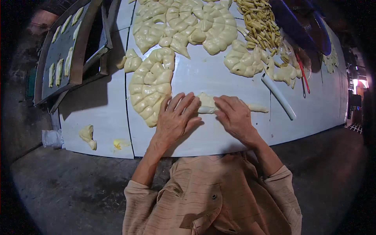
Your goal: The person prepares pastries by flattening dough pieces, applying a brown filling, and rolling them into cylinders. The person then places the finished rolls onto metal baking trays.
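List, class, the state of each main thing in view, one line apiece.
left hand: palm down, fingers spread
right hand: palm down, fingers bent
dough strip: long, partly hidden by the hands
large dough piece: creased into segments
white rod: lying loose, unheld
cut yellowish pieces: heaped
tray: holding long dough pieces

This looks like a bakery workroom, with dough (pixel 217 29) spread on a white table (pixel 196 74) at top centre and a baking tray (pixel 61 47) at upper left.
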Demonstrator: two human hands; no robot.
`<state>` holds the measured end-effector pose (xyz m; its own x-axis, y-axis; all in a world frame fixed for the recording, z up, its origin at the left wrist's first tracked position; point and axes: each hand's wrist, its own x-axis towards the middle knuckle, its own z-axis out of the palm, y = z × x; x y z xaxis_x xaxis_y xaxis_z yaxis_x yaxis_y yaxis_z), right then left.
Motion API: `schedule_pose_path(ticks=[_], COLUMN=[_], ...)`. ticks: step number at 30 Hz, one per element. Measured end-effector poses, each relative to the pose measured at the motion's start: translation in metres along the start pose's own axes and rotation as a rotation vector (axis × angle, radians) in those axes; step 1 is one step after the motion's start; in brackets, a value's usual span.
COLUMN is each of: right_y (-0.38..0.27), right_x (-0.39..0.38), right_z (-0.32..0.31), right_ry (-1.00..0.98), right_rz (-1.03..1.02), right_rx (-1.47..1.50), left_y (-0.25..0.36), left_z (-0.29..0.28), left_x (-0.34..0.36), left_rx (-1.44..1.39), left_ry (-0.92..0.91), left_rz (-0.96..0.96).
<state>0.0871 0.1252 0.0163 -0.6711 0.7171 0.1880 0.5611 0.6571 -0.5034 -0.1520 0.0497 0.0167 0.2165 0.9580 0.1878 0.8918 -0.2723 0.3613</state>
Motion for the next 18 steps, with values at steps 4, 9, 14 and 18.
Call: schedule_pose_path(ticks=[4,9,14,18], right_y=[0.001,0.007,0.012,0.008], right_x=[0.012,0.011,0.01,0.014], right_z=[0.007,0.0,0.008,0.003], right_ry=[-0.075,-0.027,0.011,0.052], right_rz=[-0.192,-0.161,-0.19,-0.087], right_rx=[-0.195,-0.014,-0.024,-0.009], left_y=[-0.005,-0.007,-0.013,-0.011], left_z=[0.008,0.006,0.001,0.0], left_x=[0.01,0.01,0.01,0.004], left_rx=[0.103,0.112,0.011,0.028], left_ry=[-0.169,-0.188,0.005,0.075], left_rz=[0.011,-0.02,0.042,0.012])
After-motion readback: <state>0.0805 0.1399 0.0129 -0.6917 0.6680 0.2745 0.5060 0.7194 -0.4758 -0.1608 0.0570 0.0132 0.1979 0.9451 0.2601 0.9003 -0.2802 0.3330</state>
